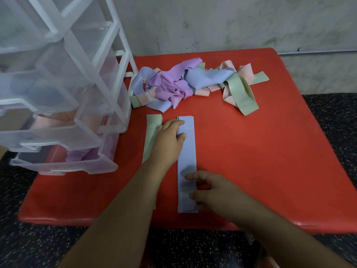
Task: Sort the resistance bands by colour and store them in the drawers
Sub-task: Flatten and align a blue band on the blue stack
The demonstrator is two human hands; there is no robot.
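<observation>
Roughly midway: left hand (pixel 168 138) and right hand (pixel 210 188) are both pinching the flat blue band (pixel 187 155) on the table (pixel 251 151), green band (pixel 149 140) lying beside it; drawers (pixel 58 132) are holding pink and purple, pile (pixel 183 82) waiting unsorted.

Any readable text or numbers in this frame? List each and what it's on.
"30" on the flat green band; the rest is blurred.
"20" on the flat blue band; the rest is blurred.
"30", turned round, on the looped green band in the pile.
Pale print on a pink band in the pile: unreadable.
</observation>
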